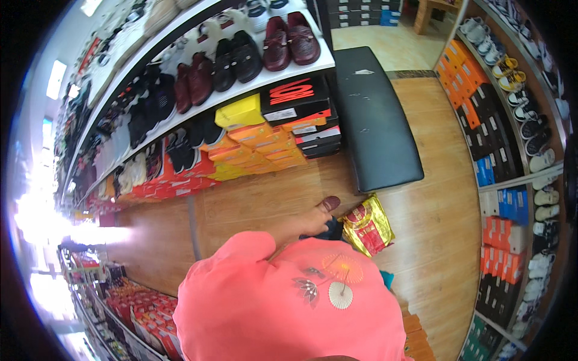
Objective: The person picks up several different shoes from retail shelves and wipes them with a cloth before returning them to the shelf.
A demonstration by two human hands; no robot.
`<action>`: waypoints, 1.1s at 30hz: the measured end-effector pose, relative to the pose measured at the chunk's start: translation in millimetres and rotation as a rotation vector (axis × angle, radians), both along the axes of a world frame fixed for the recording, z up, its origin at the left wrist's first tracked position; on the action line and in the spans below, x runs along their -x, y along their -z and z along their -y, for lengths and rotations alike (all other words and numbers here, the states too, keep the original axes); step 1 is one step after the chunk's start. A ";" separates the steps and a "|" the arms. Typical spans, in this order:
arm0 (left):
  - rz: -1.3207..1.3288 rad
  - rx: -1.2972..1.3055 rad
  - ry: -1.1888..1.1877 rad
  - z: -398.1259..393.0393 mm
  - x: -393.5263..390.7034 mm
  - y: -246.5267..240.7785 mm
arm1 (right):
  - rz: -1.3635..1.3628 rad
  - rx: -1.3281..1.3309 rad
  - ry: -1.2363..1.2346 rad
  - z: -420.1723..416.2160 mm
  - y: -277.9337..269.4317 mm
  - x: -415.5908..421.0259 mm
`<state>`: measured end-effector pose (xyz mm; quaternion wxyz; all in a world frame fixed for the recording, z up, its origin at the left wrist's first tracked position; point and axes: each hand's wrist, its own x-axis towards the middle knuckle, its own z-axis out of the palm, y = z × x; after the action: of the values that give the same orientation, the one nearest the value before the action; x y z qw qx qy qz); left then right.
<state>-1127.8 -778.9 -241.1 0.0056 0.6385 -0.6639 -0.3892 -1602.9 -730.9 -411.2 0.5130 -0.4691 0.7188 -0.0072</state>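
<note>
My left arm reaches forward from a pink sleeve, and my left hand (316, 221) is low in front of me, near the floor. Just past its fingers shows a small dark red, textured thing (331, 203), perhaps the toe of a shoe. Whether the fingers grip it, I cannot tell. Dark navy cloth (332, 231) lies beside the hand. To the right of that is a shiny gold and red plastic bag (370, 225) bearing writing, close to the bench's near end. My right hand is out of view, and my pink shirt (289, 298) fills the lower middle.
A black padded bench (377, 117) with worn spots stands ahead on the wood-look floor (253, 212). At left, a white shelf (298, 72) carries loafers (289, 43) above stacked shoe boxes (257, 140). More shoes and boxes (490, 117) line the right wall. Orange boxes (414, 331) stand close at lower right.
</note>
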 end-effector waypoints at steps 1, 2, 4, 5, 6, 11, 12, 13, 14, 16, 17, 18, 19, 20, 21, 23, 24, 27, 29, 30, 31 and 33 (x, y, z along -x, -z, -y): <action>-0.031 -0.030 -0.037 -21.1 15.7 18.4 | 0.036 -0.067 0.085 -6.0 -13.8 7.7; -0.037 -0.057 -0.072 -39.1 30.1 21.3 | 0.054 -0.028 -0.007 -20.3 10.2 38.6; -0.017 -0.091 -0.133 -73.8 51.3 35.3 | 0.059 -0.041 -0.116 -52.8 52.0 98.7; -0.010 -0.114 -0.150 -89.8 58.5 39.9 | 0.036 -0.083 -0.152 -59.9 55.2 114.2; -0.007 -0.135 -0.176 -105.4 65.4 41.9 | 0.012 -0.126 -0.190 -67.3 56.4 130.3; 0.091 -0.236 -0.314 -146.7 80.8 38.5 | -0.018 -0.143 -0.225 -27.1 46.6 101.1; 0.113 -0.241 -0.317 -155.2 79.7 46.9 | -0.014 -0.131 -0.231 -14.6 39.8 91.4; 0.129 -0.246 -0.313 -158.4 81.4 47.8 | -0.012 -0.111 -0.238 -0.2 32.4 83.2; 0.145 -0.286 -0.327 -160.6 84.8 46.3 | -0.005 -0.093 -0.247 12.9 25.3 76.9; 0.181 -0.369 -0.329 -151.3 90.2 29.7 | 0.007 -0.065 -0.250 34.7 9.1 67.8; 0.176 -0.328 -0.333 -148.5 88.1 36.0 | 0.020 -0.048 -0.247 43.0 1.2 62.9; 0.163 -0.297 -0.324 -148.4 87.3 51.6 | 0.024 -0.046 -0.241 44.7 -7.4 61.3; 0.151 -0.267 -0.304 -146.5 85.0 64.4 | 0.037 -0.037 -0.228 50.4 -18.4 60.2; 0.087 -0.303 -0.395 -129.9 81.9 52.3 | 0.037 -0.030 -0.204 51.6 -32.3 58.3; -0.012 -0.349 -0.503 -117.9 87.4 46.6 | 0.014 -0.025 -0.221 60.2 -51.6 60.6; -0.174 -0.350 -0.635 -132.5 82.6 133.9 | -0.044 -0.051 -0.249 78.9 -85.8 50.3; 0.007 -0.331 -0.402 -81.8 82.8 69.0 | -0.001 0.132 -0.243 69.3 -53.8 71.7; -0.163 -0.387 -0.513 -42.8 85.0 127.7 | -0.166 0.080 -0.218 85.1 -58.7 93.9; -0.150 -0.253 -0.439 -4.3 96.6 119.0 | -0.204 0.092 -0.194 88.6 -37.4 129.1; -0.144 -0.232 -0.365 15.9 100.3 114.9 | -0.255 0.058 -0.115 88.4 -45.2 137.4; -0.134 -0.206 -0.304 34.9 99.2 110.1 | -0.298 0.026 -0.047 91.7 -59.1 132.4; -0.142 -0.222 -0.241 73.3 79.2 114.4 | -0.342 -0.065 0.081 100.5 -88.8 104.0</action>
<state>-1207.0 -852.2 -355.6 0.0285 0.6810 -0.5335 -0.5007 -1706.9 -831.3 -322.5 0.3972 -0.4172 0.8139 0.0754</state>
